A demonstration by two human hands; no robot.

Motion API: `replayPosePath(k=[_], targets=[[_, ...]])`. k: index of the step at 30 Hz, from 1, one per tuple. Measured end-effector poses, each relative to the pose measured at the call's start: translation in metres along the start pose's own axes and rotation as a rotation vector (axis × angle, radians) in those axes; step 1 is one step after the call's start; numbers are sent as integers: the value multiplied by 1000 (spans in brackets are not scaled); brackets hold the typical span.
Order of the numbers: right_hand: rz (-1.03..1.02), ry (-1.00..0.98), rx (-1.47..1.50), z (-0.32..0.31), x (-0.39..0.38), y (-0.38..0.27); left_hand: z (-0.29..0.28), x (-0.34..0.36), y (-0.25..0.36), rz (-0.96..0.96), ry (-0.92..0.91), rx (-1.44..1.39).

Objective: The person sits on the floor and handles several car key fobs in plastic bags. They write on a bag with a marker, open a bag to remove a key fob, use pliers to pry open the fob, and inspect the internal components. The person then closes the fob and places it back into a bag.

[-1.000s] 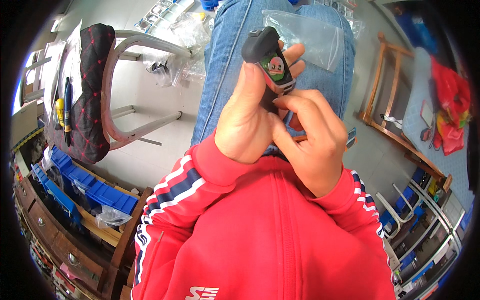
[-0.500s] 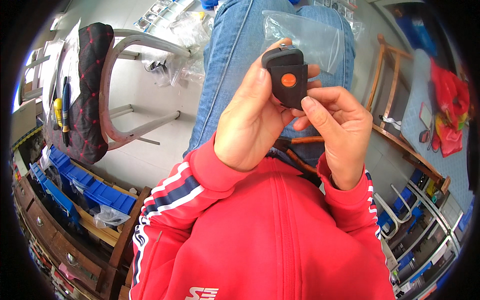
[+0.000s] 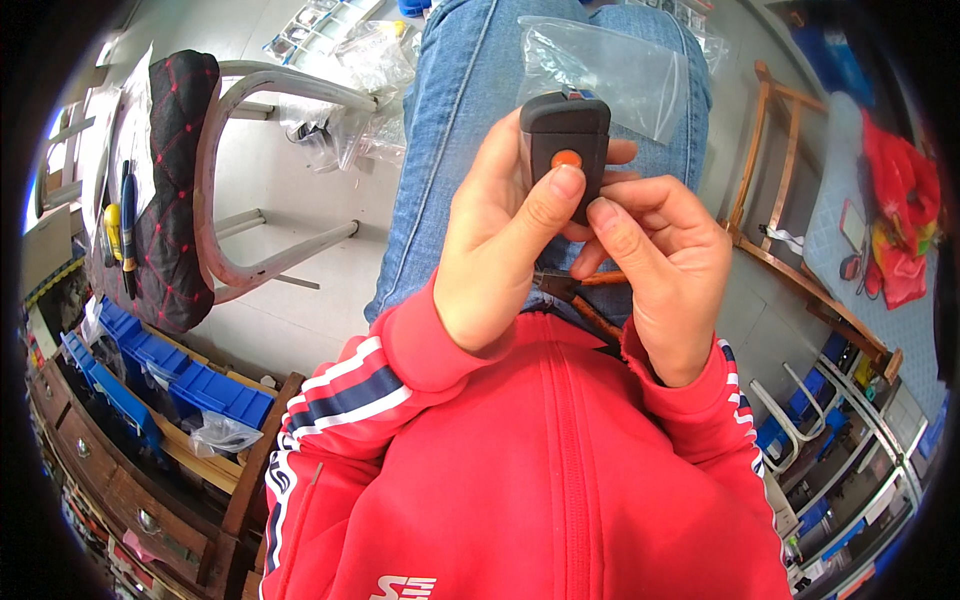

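Above my lap, my left hand (image 3: 505, 235) grips a black car key fob (image 3: 565, 116) that sits partly in a dark sleeve with a round orange badge (image 3: 566, 158). The left thumb presses on the sleeve's front just below the badge, with the fingers behind. My right hand (image 3: 668, 245) pinches the sleeve's lower right corner between thumb and fingers. The fob's rounded top sticks out of the sleeve, with a small metal piece at its upper end. The sleeve's lower end is partly covered by my fingers.
A clear plastic bag (image 3: 610, 75) lies on my jeans. Orange-handled pliers (image 3: 590, 300) rest on my lap under the hands. To the left stands a metal-framed stool (image 3: 215, 190) with a screwdriver (image 3: 128, 225) on its seat; blue bins (image 3: 190, 375) are below it.
My left thumb has moved from the sleeve's side across its front, just below the badge. The fob and sleeve have turned slightly and shifted left; my right hand has moved slightly left.
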State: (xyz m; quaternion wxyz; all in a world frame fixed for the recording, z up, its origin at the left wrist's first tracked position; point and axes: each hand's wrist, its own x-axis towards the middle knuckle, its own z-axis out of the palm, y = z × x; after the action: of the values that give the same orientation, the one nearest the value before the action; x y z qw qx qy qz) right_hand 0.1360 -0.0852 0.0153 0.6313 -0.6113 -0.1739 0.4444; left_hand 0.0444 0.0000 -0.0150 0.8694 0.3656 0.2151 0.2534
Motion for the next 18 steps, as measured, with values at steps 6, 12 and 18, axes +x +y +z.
replayPosePath(k=[6,12,18], targets=[[71,-35,-139,-4,1,-6,1,-4,2,56,15,108],[-151,7,-161,-14,8,-16,3,-8,7,63,-94,221],[99,-97,159,-9,2,-14,8,-9,12,-12,-123,319]])
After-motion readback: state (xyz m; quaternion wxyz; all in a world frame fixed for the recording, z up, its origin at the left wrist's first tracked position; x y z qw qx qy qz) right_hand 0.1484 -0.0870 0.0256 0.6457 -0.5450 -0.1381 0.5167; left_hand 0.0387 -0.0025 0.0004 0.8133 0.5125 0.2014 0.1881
